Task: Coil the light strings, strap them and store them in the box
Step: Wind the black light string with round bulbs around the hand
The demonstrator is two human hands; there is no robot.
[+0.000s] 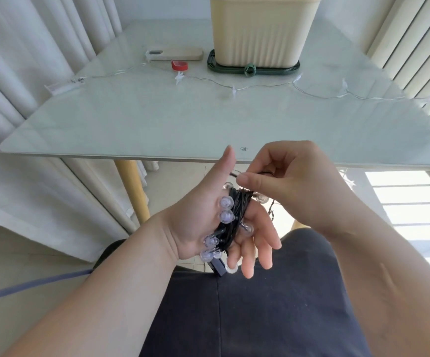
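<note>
My left hand [203, 228] is flat, fingers straight, with the black-wired light string with clear round bulbs [234, 215] wound round them. My right hand [293, 186] pinches its loose tail just above the coil. It looks light and limp, and the bulbs could snag, so I'd grip the wire bundle. On the pale glass table [131, 119], a green loop strap [250, 69] lies right by the cream ribbed plastic box [260, 34].

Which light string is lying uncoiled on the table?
The clear-wired star string, stretched across the table; the black round-bulb string is wound round the left hand.
</note>
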